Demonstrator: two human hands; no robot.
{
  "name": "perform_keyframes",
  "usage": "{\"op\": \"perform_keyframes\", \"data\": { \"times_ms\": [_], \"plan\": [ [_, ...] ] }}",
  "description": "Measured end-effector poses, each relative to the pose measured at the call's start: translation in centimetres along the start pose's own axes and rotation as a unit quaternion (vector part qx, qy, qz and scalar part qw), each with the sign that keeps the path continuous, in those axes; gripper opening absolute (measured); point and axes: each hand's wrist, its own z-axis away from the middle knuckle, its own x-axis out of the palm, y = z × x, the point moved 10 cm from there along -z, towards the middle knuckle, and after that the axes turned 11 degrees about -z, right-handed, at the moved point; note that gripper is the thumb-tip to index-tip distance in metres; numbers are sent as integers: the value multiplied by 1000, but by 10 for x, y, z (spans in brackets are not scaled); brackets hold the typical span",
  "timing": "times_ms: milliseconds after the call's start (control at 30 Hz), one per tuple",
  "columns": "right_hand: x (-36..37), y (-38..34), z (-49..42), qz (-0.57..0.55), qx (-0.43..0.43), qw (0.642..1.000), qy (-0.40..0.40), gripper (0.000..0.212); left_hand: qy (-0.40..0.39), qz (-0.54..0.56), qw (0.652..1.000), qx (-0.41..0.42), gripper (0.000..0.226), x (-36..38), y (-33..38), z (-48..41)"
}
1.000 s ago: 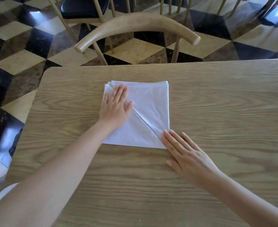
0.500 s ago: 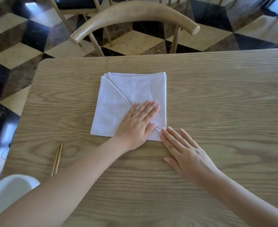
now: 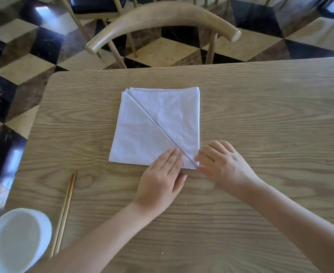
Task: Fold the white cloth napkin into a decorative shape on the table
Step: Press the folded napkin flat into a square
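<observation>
At the near left corner of the wooden table (image 3: 260, 134) sits a white bowl (image 3: 14, 239), with a pair of chopsticks (image 3: 64, 213) lying just to its right, pointing away from the person. Two bare forearms reach in from the near edge. The left hand (image 3: 162, 174) lies flat with straight fingers together, its fingertips pressing on the napkin (image 3: 142, 138) just left of the diagonal crease, near the cloth's near edge. The right hand (image 3: 219, 164) is just beside it, knuckles up, its fingers curled onto the napkin's near right corner and its thumb against the corner's edge, pinching the cloth there. The white napkin lies in the middle of the table as a folded square, with a crease running from its far left corner to its near right corner. Beyond the table's far edge stands a wooden chair (image 3: 162, 14) with a curved backrest, on a checkered floor (image 3: 24, 62).
</observation>
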Motion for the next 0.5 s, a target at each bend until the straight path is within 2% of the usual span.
{"op": "perform_keyframes", "data": {
  "times_ms": [100, 267, 400, 500],
  "plan": [
    [-2, -3, -5, -9, -21, 1000, 16, 16, 42, -21, 999, -16, 31, -3, 2, 0],
    [-15, -2, -17, -85, 12, 995, 58, 14, 71, 5, 995, -73, 24, -9, 1, -2],
    [-12, -4, -21, -108, 8, 994, 25, 9, 108, 60, 983, -137, 17, -18, -8, -3],
    [-6, 12, -19, -123, 50, 990, -44, 37, 119, 78, 979, -146, 19, -21, -9, -3]
  ]
}}
